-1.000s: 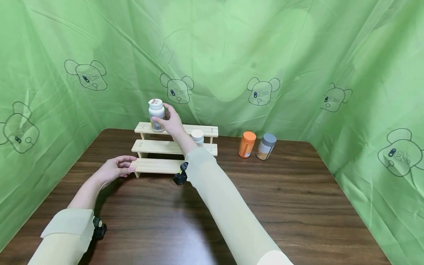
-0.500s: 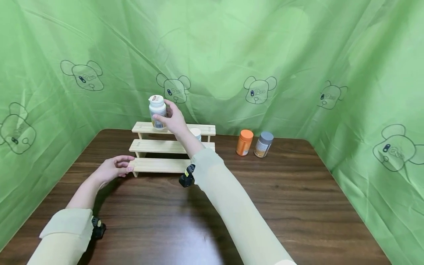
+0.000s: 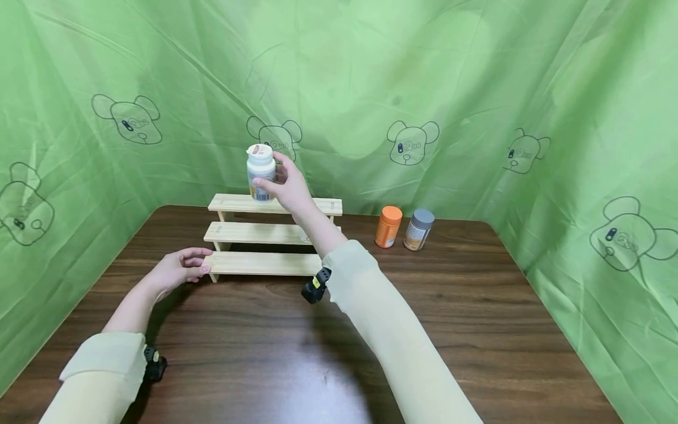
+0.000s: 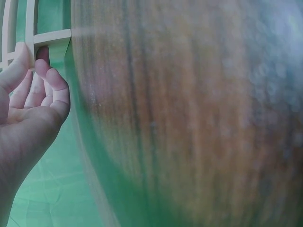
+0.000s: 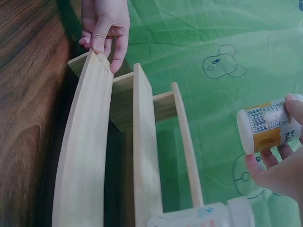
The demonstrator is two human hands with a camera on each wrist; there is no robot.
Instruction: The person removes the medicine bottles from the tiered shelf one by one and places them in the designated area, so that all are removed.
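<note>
White bottle (image 3: pixel 261 173): held just above the top step of the wooden stepped rack (image 3: pixel 265 235), towards its left half, upright, clear of the wood. The right-wrist view shows its base and barcode label (image 5: pixel 267 126) with no step under it.
Left hand (image 3: pixel 180 268): at the left end of the lowest step, thumb on top of the board and fingertips (image 5: pixel 102 45) over its end. A light steadying grip, pinching the board's end, I would say, so the rack does not slide on the bench (image 3: pixel 477 330).
Stepped rack: three pale boards rising towards the green curtain (image 3: pixel 477 88), standing at the back of the dark wooden bench. The height of the back step is likely why the bottle is carried so high.
Right hand (image 3: pixel 288 187): its grip is closed round the white bottle's body, thumb on the near side and fingers behind, cap left free. The arm reaches over the lower steps, the sleeve crossing in front of them.
Second white bottle (image 5: pixel 199 217): on the middle step behind the right forearm, barely seen from the head view; only its capped end shows at the wrist view's lower edge.
Orange bottle (image 3: pixel 388 226): on the bench right of the rack.
Grey-capped bottle (image 3: pixel 418 229): just beside the orange one, untouched.
</note>
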